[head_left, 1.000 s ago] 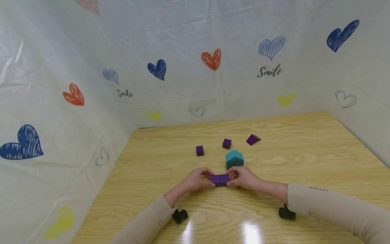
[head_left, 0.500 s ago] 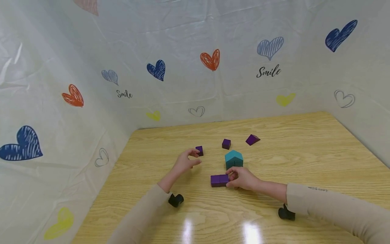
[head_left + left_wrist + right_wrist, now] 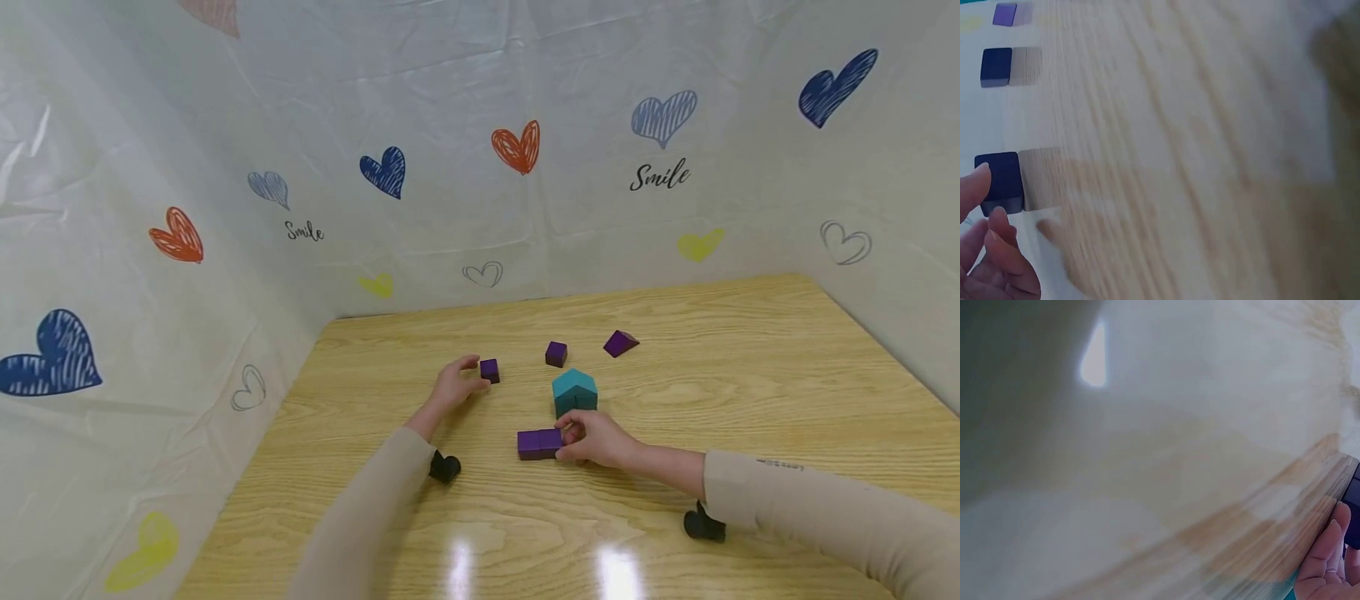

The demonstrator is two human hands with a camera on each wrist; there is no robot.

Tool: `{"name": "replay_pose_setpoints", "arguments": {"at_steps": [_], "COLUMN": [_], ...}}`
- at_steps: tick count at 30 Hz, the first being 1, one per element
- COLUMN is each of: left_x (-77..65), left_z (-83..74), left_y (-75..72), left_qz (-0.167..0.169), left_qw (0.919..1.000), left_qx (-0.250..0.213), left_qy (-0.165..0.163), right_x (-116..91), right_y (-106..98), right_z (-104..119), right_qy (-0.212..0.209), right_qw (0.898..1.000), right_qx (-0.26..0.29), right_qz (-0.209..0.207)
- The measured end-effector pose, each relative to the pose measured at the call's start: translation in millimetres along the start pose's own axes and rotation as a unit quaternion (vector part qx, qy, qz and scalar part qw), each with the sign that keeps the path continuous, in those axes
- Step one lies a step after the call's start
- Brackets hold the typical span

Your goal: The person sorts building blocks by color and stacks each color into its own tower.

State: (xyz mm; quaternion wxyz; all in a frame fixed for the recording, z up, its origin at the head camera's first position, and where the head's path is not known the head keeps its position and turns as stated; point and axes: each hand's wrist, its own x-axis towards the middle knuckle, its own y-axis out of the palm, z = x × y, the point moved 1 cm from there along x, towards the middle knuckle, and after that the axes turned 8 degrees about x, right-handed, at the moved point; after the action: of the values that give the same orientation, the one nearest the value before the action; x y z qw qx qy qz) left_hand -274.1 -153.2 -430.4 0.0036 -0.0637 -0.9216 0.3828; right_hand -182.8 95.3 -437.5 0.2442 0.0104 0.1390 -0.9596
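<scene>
Two purple cubes (image 3: 528, 445) sit side by side on the table in the head view. My right hand (image 3: 602, 440) holds the right-hand cube (image 3: 551, 442) of this pair between thumb and fingers at its right end. Farther back, my left hand (image 3: 454, 385) is at a single purple cube (image 3: 490, 371), thumb and fingers spread at its left and near sides. In the left wrist view, fingertips (image 3: 999, 215) overlap the edges of that cube (image 3: 1002, 178). The right wrist view catches only part of the right hand (image 3: 1325, 569) beside a dark block (image 3: 1352, 509).
Just behind the right hand stands a teal block shape (image 3: 575, 392) with a peaked top. Another purple cube (image 3: 556, 354) and a purple wedge (image 3: 621, 343) lie toward the back of the wooden table (image 3: 712, 358). A white sheet with printed hearts (image 3: 450, 217) rises behind.
My left hand has let go of the left end of the cube pair and moved back and left to the single cube. The right hand has stayed in place.
</scene>
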Motion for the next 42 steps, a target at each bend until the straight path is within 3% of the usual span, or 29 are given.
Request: {"name": "replay_pose_setpoints", "arguments": {"at_steps": [9,21,27,42], "left_x": [8.6,8.3,8.4,7.2], "left_z": [4.9,2.9,0.5,-3.8], "left_y": [5.5,5.2,7.1,3.8], "left_qz": [-0.01,-0.006,0.002,0.061], "left_qw": [0.9988,0.9976,0.9976,0.9975], "left_qx": [-0.044,-0.055,-0.04,0.021], "left_qy": [-0.02,-0.04,-0.056,-0.029], "right_x": [-1,-2,-2,-1], "right_y": [1,1,1,1], "right_z": [3,3,2,-1], "right_qy": [0.0,0.0,0.001,0.007], "right_qw": [1.0,1.0,1.0,1.0], "right_qx": [0.006,0.003,0.002,-0.002], "right_qz": [0.003,0.0,0.001,-0.002]}}
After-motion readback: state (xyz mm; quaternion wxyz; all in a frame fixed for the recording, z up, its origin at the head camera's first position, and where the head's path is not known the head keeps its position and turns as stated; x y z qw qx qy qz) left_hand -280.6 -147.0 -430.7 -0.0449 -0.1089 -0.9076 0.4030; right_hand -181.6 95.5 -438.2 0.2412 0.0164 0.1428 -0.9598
